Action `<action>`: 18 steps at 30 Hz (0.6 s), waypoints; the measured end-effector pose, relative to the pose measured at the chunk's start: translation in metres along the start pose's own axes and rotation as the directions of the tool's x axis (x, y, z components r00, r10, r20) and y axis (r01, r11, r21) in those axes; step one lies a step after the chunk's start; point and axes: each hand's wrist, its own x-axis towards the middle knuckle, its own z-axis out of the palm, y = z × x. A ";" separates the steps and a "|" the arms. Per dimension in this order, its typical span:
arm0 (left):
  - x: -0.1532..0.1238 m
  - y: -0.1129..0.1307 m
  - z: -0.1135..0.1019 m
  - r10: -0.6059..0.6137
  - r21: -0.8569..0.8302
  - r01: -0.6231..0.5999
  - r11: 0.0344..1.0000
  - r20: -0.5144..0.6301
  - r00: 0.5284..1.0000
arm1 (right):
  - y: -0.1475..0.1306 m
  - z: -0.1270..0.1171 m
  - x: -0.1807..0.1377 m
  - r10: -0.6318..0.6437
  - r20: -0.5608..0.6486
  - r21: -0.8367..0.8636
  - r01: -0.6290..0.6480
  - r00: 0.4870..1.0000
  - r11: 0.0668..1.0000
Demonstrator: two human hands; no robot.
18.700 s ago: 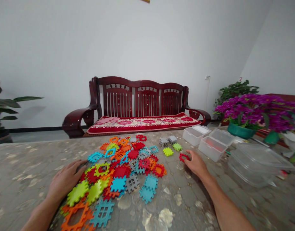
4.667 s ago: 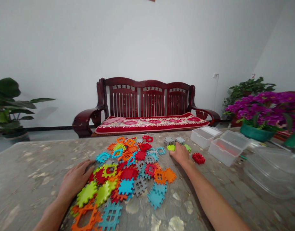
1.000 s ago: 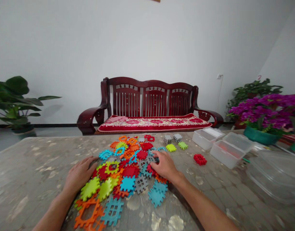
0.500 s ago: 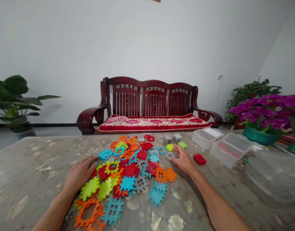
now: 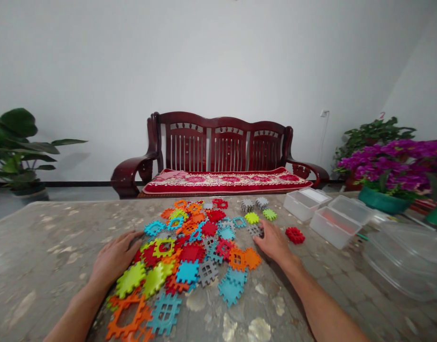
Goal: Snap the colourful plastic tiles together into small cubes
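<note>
A pile of interlocking plastic building tiles (image 5: pixel 190 251) in red, orange, blue, lime green and grey lies on the table. My left hand (image 5: pixel 115 256) rests flat at the pile's left edge, fingers stretched out, holding nothing. To the right of the pile, my right hand (image 5: pixel 275 242) has its thumb and fingers about the right edge of a grey window tile (image 5: pixel 254 231), which lies low at the table. Just beyond sit two lime green tiles, one nearer (image 5: pixel 252 218) and one farther right (image 5: pixel 270 214). Two grey stacks (image 5: pixel 247 205) stand behind them.
A red stack of tiles (image 5: pixel 295 235) sits right of my right hand. Clear plastic boxes (image 5: pixel 334 230) and a transparent lid (image 5: pixel 406 261) lie farther right, by purple flowers (image 5: pixel 399 161) in a green pot. A wooden bench (image 5: pixel 221 147) stands behind the table (image 5: pixel 54 247).
My right hand has drawn back slightly toward me and to the right, uncovering the nearer lime green tile. The grey window tile has shifted slightly right. My left hand stays in place.
</note>
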 end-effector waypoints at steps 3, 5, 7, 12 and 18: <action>0.000 -0.001 0.000 0.003 0.002 -0.003 1.000 -0.002 1.000 | 0.001 0.003 -0.001 -0.016 -0.016 0.025 0.016 1.000 1.000; 0.000 -0.002 0.001 0.001 -0.001 -0.001 1.000 -0.012 1.000 | 0.002 0.003 -0.001 -0.006 -0.026 0.077 0.008 1.000 0.997; 0.000 -0.002 0.003 -0.006 -0.002 0.006 1.000 -0.019 1.000 | 0.005 0.001 0.003 0.010 -0.048 0.164 -0.002 0.999 0.986; 0.000 0.000 0.003 -0.014 0.005 0.014 1.000 0.002 1.000 | 0.012 -0.006 0.040 0.082 -0.155 0.357 -0.022 0.984 0.934; -0.001 0.001 0.002 -0.020 -0.009 0.020 1.000 -0.015 1.000 | 0.010 -0.001 0.098 0.169 -0.142 0.283 -0.123 0.975 0.951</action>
